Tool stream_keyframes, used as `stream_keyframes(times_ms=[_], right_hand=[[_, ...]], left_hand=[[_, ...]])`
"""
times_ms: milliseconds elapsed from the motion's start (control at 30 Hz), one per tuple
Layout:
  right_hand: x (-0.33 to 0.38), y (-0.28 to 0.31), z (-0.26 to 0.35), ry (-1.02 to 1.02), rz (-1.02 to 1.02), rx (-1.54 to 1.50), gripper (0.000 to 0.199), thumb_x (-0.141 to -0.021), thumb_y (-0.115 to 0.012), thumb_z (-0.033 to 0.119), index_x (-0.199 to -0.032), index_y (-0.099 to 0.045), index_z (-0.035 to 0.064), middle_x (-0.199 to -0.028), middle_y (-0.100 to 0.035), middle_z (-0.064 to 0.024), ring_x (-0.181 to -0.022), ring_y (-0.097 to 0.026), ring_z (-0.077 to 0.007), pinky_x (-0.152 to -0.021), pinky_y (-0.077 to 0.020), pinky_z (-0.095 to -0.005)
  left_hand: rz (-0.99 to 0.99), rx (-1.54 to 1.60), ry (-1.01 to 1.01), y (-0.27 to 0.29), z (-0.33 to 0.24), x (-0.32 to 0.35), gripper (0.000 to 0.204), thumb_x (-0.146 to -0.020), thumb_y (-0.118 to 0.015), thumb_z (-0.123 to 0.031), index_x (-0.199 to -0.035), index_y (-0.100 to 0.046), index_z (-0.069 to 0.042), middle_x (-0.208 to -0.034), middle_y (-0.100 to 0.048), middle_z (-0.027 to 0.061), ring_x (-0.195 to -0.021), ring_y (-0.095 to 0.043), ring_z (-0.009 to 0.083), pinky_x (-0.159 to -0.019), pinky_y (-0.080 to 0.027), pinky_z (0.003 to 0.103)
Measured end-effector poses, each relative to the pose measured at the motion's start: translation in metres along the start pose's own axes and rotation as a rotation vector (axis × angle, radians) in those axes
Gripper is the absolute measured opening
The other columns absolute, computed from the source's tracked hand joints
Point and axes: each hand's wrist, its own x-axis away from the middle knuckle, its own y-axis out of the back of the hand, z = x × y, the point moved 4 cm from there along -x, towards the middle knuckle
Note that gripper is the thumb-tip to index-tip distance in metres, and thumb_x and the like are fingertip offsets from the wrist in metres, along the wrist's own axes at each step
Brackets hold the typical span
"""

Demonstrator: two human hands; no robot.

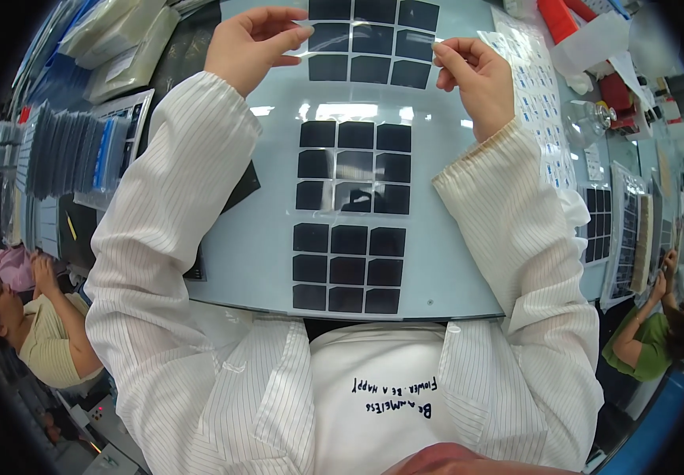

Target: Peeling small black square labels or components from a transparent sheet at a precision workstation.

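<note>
At the far part of the pale glossy table (262, 269), a clear sheet of black squares (372, 37) spans the gap between my two hands. My left hand (253, 47) pinches its left edge between thumb and fingers. On the opposite edge, my right hand (480, 83) is closed with thumb and forefinger at the sheet. Its right side looks slightly bent. Nearer to me lie two similar grids of black squares, a middle sheet (355, 168) and a front sheet (349, 270), both flat and apart from my hands.
Upright grey sheets in a rack (64, 150) and plastic-wrapped packs (124, 47) stand to the left. On the right are a white printed strip (540, 111), a glass jar (591, 119) and red items (560, 20). One person (49, 332) sits left, another (651, 340) right.
</note>
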Motion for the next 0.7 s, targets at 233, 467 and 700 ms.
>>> stream_keyframes(times_ms=[233,467,700], right_hand=[[0.003,-0.004,-0.001,0.011,-0.024,0.035,0.018,-0.092,-0.071,0.018,-0.100,-0.069,0.0020,-0.080,-0.069,-0.0031,-0.062,-0.060,-0.0081,-0.061,-0.0480,-0.0224],[0.002,-0.002,-0.002,-0.064,0.017,0.090,0.019,-0.089,-0.073,0.019,-0.099,-0.071,0.0029,-0.078,-0.069,-0.0035,-0.059,-0.059,-0.0071,-0.057,-0.0472,-0.0217],[0.003,-0.005,-0.014,-0.179,0.103,0.134,0.016,-0.088,-0.074,0.018,-0.094,-0.073,0.0026,-0.080,-0.071,-0.0036,-0.054,-0.056,-0.0059,-0.053,-0.0437,-0.0203]], left_hand=[[0.064,0.020,-0.065,0.003,-0.007,-0.001,0.041,-0.081,-0.083,-0.014,-0.120,-0.071,-0.009,-0.102,-0.071,0.0068,-0.092,-0.070,0.0185,-0.087,-0.059,0.034],[0.099,-0.003,0.059,-0.001,-0.002,0.005,0.039,-0.083,-0.080,-0.010,-0.120,-0.071,-0.008,-0.102,-0.071,0.0069,-0.091,-0.070,0.0181,-0.088,-0.059,0.033],[0.120,0.041,0.269,-0.007,0.022,0.006,0.038,-0.083,-0.080,-0.010,-0.119,-0.071,-0.006,-0.102,-0.071,0.0082,-0.093,-0.070,0.0182,-0.090,-0.059,0.033]])
